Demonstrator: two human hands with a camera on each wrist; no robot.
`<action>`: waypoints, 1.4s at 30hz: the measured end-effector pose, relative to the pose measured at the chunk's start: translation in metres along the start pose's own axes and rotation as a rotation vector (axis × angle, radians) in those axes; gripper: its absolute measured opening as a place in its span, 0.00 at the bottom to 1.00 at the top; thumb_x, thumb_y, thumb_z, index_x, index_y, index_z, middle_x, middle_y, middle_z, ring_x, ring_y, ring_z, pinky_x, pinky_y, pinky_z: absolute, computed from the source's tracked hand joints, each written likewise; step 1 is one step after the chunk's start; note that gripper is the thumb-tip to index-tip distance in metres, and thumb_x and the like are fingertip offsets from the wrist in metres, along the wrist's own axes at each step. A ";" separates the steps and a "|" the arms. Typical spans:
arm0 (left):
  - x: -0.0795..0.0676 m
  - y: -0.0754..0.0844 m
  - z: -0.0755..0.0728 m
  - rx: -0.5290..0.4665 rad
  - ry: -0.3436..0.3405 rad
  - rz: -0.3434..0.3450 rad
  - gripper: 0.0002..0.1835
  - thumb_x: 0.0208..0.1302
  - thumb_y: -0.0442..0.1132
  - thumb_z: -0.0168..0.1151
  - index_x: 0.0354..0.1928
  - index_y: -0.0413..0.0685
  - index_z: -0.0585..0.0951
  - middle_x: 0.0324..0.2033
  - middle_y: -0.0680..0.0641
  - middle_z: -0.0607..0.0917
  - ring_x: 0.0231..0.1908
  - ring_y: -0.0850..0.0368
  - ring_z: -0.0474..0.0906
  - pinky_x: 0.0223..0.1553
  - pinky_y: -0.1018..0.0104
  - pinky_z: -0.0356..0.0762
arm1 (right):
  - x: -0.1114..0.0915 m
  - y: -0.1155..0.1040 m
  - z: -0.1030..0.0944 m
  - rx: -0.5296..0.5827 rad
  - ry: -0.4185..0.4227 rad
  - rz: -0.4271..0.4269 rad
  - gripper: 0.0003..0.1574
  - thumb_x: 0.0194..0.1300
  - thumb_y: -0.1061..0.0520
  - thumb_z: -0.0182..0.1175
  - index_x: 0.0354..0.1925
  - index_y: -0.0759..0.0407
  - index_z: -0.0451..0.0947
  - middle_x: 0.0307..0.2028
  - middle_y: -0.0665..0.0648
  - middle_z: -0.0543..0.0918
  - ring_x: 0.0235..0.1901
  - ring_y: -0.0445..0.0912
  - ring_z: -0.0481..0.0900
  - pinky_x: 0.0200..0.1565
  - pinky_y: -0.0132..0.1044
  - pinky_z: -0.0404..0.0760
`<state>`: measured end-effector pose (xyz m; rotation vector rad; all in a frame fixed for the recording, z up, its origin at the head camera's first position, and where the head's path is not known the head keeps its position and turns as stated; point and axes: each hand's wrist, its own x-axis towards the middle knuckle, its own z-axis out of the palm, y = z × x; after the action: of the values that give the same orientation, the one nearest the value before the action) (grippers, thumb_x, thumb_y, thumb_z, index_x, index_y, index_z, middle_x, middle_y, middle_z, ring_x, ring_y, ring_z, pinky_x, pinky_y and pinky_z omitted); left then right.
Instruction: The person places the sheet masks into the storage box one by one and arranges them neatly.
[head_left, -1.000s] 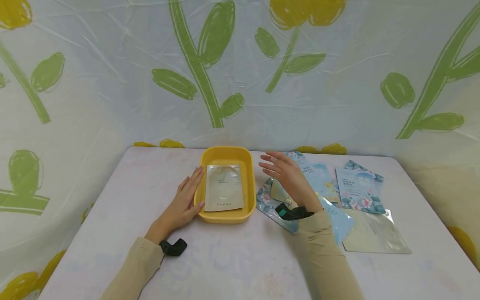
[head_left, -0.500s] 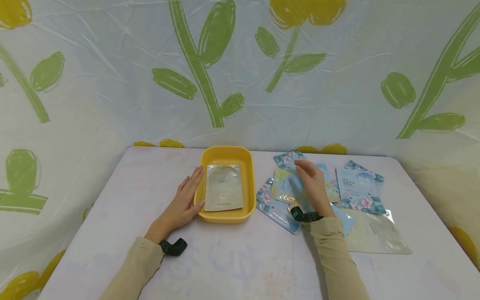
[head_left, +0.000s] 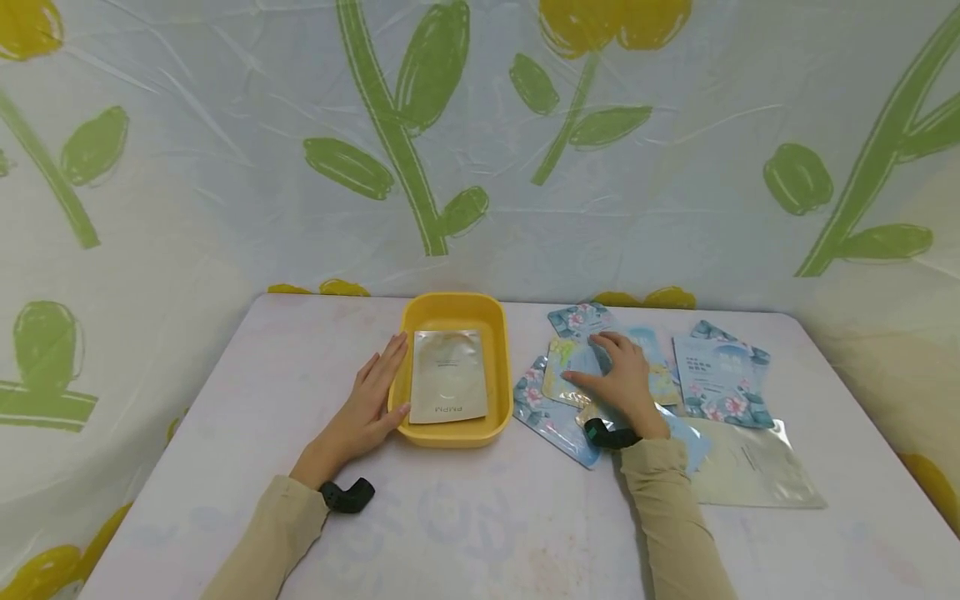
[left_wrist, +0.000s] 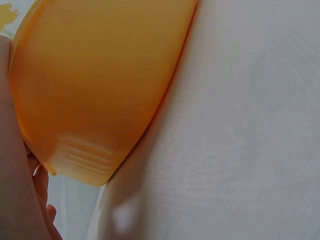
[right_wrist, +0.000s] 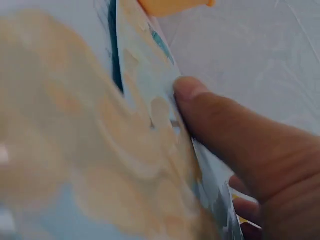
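Observation:
My left hand rests along the left side of the yellow plastic tub, fingers straight and thumb near its front corner. A silver face-mask sachet lies flat inside the tub. My right hand is over the pile of sachets, thumb and fingers spread apart in a curve. Below it shows a blue-and-yellow sachet. In the right wrist view the thumb lies against or just over a sachet's edge; contact is unclear. Parts of the pile are hidden under the hand.
Left of the pile lies a blue flowered sachet; another flowered sachet pokes out behind. To the right, a pale blue flowered sachet overlaps a large silver sachet. A flower-print curtain stands behind the white table.
My right hand has moved from beside the tub rightward and down onto the sachet pile, and its thumb has spread away from the fingers. The left hand and tub stay put.

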<state>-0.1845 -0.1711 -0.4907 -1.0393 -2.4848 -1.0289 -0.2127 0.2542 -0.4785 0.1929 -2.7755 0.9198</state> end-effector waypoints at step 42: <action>0.001 0.000 -0.001 -0.009 -0.001 0.009 0.44 0.67 0.51 0.49 0.77 0.37 0.49 0.78 0.45 0.47 0.76 0.43 0.41 0.68 0.33 0.40 | -0.002 -0.003 0.010 0.347 0.489 0.148 0.14 0.66 0.64 0.63 0.48 0.69 0.75 0.43 0.65 0.81 0.43 0.49 0.75 0.49 0.37 0.68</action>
<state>-0.1853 -0.1712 -0.4893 -1.0530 -2.4761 -1.0379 -0.2120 0.2462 -0.4850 -0.1685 -2.1930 1.2825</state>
